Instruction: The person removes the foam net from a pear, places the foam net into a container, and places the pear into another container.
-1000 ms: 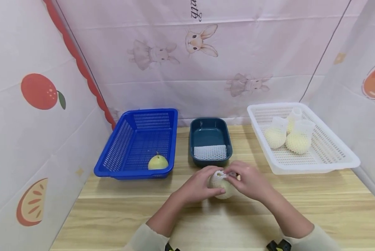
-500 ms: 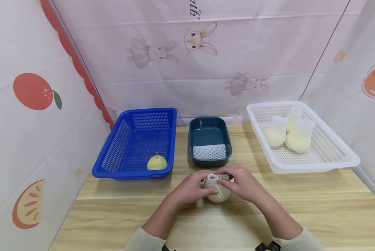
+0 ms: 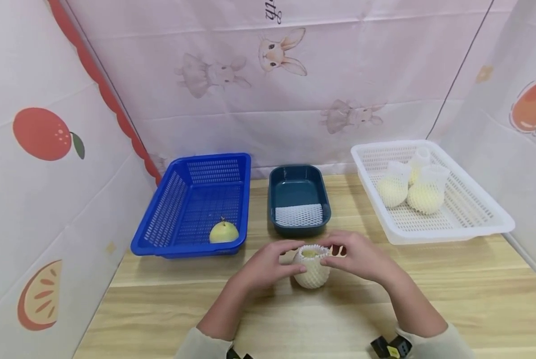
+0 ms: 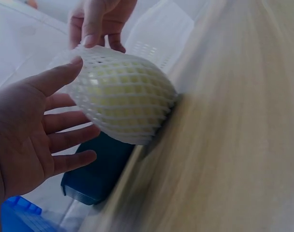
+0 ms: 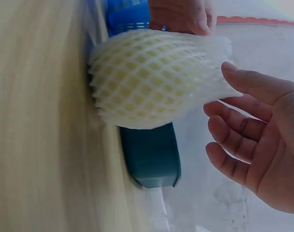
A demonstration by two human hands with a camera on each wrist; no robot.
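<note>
A yellow-green pear [image 3: 309, 254] stands upright on the table inside a white foam net [image 3: 312, 275]. The net's rim is spread around the fruit's top in the head view. My left hand [image 3: 268, 264] holds the net's left side, thumb in front and fingers behind; its other fingers spread apart in the left wrist view. At the right side of the rim, my right hand [image 3: 359, 255] pinches the net between thumb and index finger [image 5: 229, 116]. In the right wrist view the net's free end sticks out beyond the pear.
A blue basket [image 3: 139, 248] with one bare pear [image 3: 224, 232] stands at the left. Behind the hands is a dark teal tray [image 3: 296, 231] with flat white foam nets [image 3: 299, 216]. The white basket [image 3: 447, 233] at right holds several netted pears [image 3: 426, 197].
The net's mouth has been widened from a narrow, bunched opening, so the pear's top shows. Both hands have moved apart slightly, to opposite sides of the rim.
</note>
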